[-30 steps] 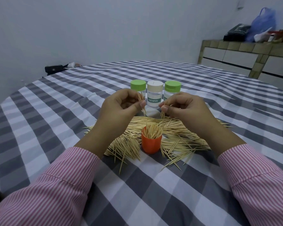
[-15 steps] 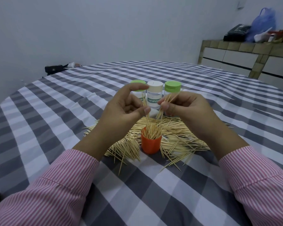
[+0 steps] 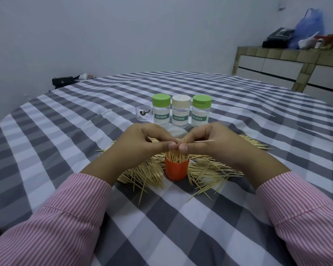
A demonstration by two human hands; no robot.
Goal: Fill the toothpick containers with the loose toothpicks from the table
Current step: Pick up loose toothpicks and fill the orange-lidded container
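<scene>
Both hands are parked right over the orange container (image 3: 176,167), which sits in the middle of the loose toothpick pile (image 3: 215,169) on the checked tablecloth (image 3: 65,121). The left hand (image 3: 142,143) has thumb and fingers pinched together just above the cup's mouth; I'd guess there are a few sticks in that pinch, but they're too small to make out. The right hand (image 3: 210,143) is pinching a small bunch of toothpicks (image 3: 185,144) angled down toward the cup, with one stray stick (image 3: 206,141) poking out sideways to the right.

The cup already looks pretty packed — tips stand well above the rim. Farther back stand three capped jars labelled TOOTHPICK: green lid on the left (image 3: 161,112), cream lid in the middle (image 3: 181,112), green lid on the right (image 3: 201,112). A small clear cup (image 3: 142,115) sits just left of them.

What could go wrong, I reckon:
- That sideways stick isn't lined up with the rest, so it'll likely catch on the rim or the standing tips and drop back onto the pile.
- Pushing a bunch into an already crowded cup could wedge it, or lever neighbours out.
- The cup is light-looking and ringed by sticks — a knuckle nudge might tip it and dump the lot.
- The three jars are capped, so nothing goes in them until a lid comes off.
</scene>
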